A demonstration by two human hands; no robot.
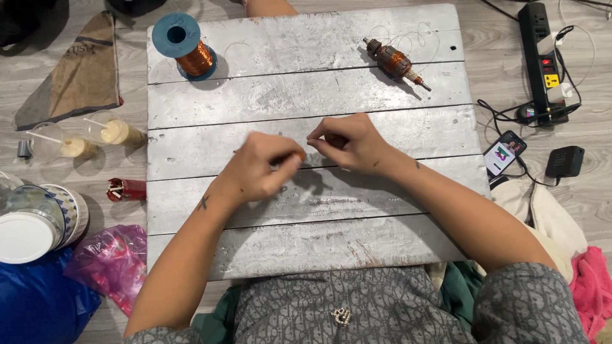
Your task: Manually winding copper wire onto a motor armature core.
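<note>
Grey plank board (382, 248) lies on wood floor. Left hand (258, 169) and right hand (350, 143) pinch fine wire (305, 148), its axis left-right.

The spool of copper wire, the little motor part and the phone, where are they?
spool of copper wire (196, 58), head view, on the orange wire winding
motor part (395, 60), head view, on its copper-wound middle
phone (504, 153), head view, on its lit screen
</note>
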